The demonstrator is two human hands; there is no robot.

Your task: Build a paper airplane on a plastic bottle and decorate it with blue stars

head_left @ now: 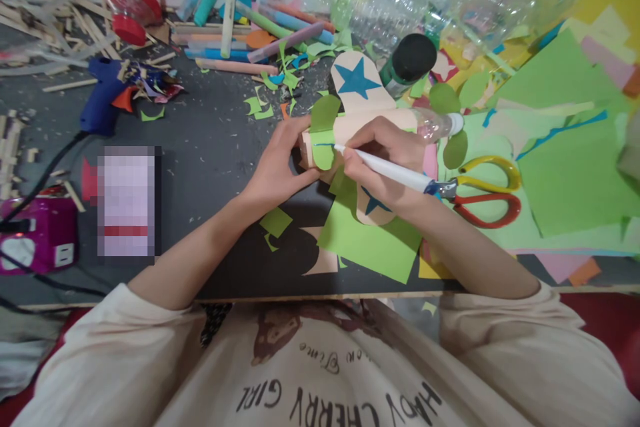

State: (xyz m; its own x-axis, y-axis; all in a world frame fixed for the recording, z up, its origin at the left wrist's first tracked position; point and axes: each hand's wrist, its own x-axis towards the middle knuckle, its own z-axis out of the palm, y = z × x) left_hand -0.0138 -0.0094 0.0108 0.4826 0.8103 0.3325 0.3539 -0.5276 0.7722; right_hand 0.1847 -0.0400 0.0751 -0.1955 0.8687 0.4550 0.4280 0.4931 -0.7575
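In the head view, my right hand (385, 150) pinches a white marker pen (400, 171). Its tip touches or hovers just over a light green rounded paper piece (323, 155) at the left end of a plastic bottle (434, 125) wrapped in cream paper. My left hand (280, 163) grips that end between thumb and fingers. A darker green oval (325, 112) stands beside the light piece. Cream paper wings bearing blue stars (357, 79) stick out on both sides of the bottle; my right hand and forearm partly cover the nearer wing. Green paper (375, 233) lies under it.
Scissors (490, 191) lie right of my right wrist. A black-capped jar (410, 60) stands behind the far wing. To the left are a blue glue gun (103, 95), a blurred-out phone-like object (126, 200) and a purple box (43, 233). Markers, scraps and plastic bottles crowd the back.
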